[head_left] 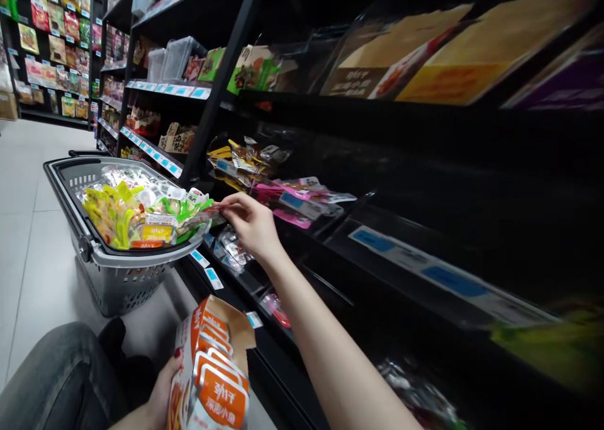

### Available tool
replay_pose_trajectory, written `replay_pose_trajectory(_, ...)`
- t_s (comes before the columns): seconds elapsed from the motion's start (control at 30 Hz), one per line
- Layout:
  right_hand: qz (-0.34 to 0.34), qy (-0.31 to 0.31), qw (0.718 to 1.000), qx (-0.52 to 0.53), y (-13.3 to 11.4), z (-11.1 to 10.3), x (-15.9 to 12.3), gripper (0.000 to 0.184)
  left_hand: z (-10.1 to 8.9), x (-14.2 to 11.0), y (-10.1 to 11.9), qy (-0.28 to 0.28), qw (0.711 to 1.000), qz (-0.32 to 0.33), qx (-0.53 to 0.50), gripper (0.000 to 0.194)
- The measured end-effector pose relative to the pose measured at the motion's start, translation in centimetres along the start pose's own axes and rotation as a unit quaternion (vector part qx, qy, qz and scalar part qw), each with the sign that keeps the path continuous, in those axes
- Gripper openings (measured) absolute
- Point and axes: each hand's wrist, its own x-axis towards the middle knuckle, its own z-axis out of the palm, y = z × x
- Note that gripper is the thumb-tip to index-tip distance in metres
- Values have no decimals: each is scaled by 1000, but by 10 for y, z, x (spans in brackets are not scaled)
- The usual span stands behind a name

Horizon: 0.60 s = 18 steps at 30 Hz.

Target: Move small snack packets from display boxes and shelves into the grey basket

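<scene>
My left hand [166, 386] is wrapped round the side of an orange and white carton [186, 367] with its top torn open. Several orange and white snack packets [223, 389] stand in a row inside it. Stretched out ahead, my right hand [252, 222] pinches a thin snack packet [212, 209] at the right rim of a grey shopping basket [127, 263]. That packet is small and partly hidden by my fingers. Yellow snack packets [111, 206], green ones [191, 203] and clear-silver ones [136, 181] fill the basket.
Black shelving [221, 96] with blue and white price labels [415, 266] runs along my right side. Pink packets [302, 197] lie in a shelf bin just beyond my right hand. My bent knee [70, 367] is at the lower left, above the tiled floor [28, 254].
</scene>
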Motion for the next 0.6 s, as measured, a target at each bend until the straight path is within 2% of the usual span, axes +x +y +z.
replay_pose_trajectory(0.17, -40, -119, 989, -73, 13, 13, 4, 11, 0, 1, 0, 4, 1000, 9, -9, 58)
replay_pose_trajectory(0.37, -63, -264, 952, -141, 6, 36, 4, 22, -3, -1, -4, 55, 998, 0, -32, 56)
replay_pose_trajectory(0.5, -62, -293, 936, -184, 5, 44, 5, 25, -3, -2, -6, 89, 995, -7, -39, 58)
replay_pose_trajectory(0.6, -39, -275, 934, -223, 9, 44, 2, 22, 0, -3, -5, 97, 994, 2, -49, 59)
